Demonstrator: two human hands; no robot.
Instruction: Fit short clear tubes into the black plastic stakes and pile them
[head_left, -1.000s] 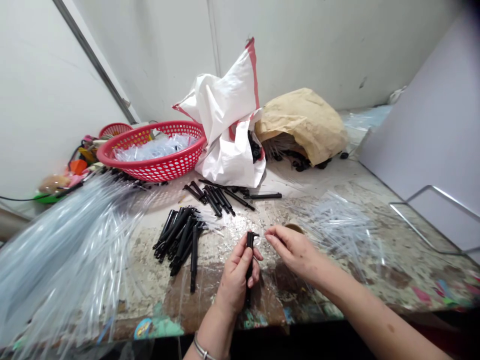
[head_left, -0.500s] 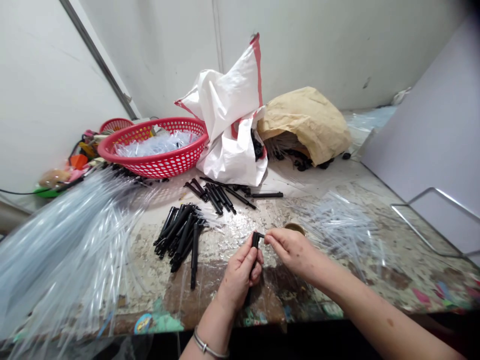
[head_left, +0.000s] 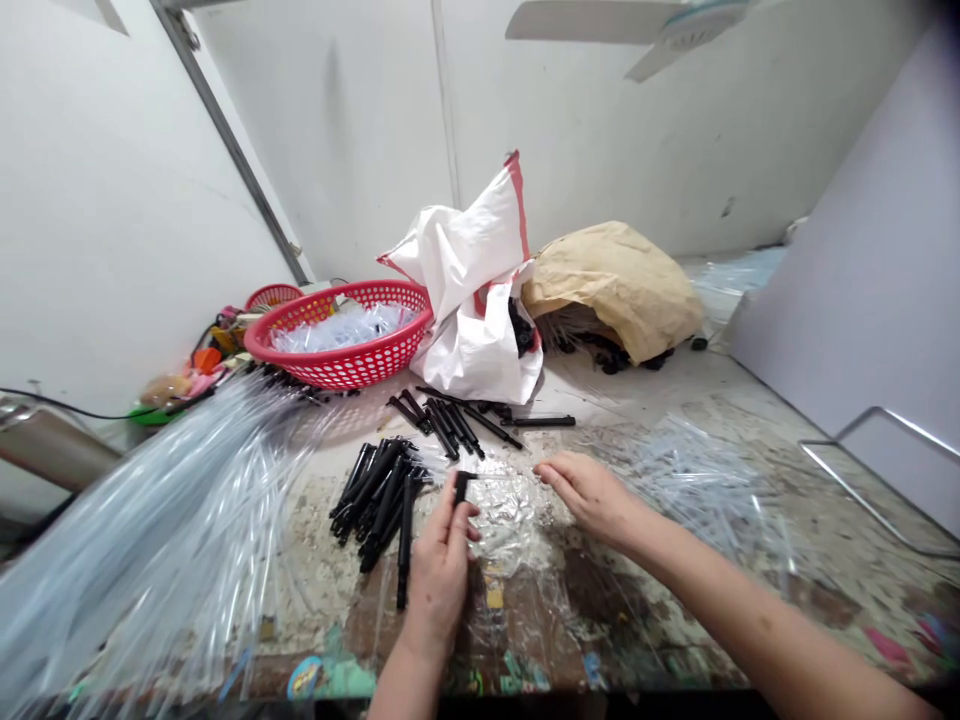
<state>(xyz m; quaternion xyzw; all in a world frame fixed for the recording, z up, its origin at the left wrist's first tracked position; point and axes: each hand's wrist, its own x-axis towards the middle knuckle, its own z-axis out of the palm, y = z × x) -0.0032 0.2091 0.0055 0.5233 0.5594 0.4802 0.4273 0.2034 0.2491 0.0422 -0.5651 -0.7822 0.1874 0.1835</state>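
My left hand is closed around a slim black plastic tube, held upright with a small thin piece jutting right from its top. To the right, apart from it, my right hand has thumb and fingers pinched together. A faint pale line shows between the black tube's side piece and those fingertips; what they pinch is too fine to make out. Just left of my left hand lies a heap of similar black tubes. Several more black tubes lie farther back.
Long clear plastic tubes spread over the left side. Short clear tubes lie at the right, near a bent metal wire frame. Behind stand a red basket, a white sack and a tan bag.
My hands have moved apart: the left went left with the black tube, while the right stays pinched and no longer touches its side piece. The camera has tilted up, showing a fan.
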